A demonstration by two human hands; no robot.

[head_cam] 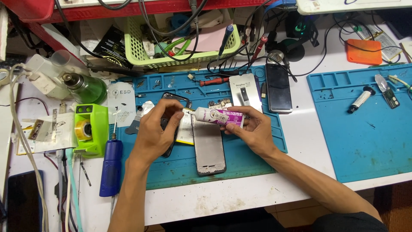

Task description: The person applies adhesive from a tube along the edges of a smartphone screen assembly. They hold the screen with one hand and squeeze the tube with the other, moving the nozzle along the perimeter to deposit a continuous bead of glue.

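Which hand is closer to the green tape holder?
Left. The left hand is over the blue mat, a short way right of the green tape holder. The right hand, gripping the glue tube, is much farther right.

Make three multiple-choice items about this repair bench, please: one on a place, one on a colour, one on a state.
1. Where does the grey phone frame lie?
A. on the blue mat
B. in the green basket
C. on the floor

2. What colour is the tape dispenser?
A. orange
B. bright green
C. white

3. How is the glue tube held?
A. it lies untouched on the mat
B. it stands upright in a rack
C. the right hand holds its body and the left hand is at its nozzle end

Answers: 1 A, the frame rests on the blue mat under the hands. 2 B, its body is bright green. 3 C, the right hand grips the tube while the left hand has its fingers at the tip.
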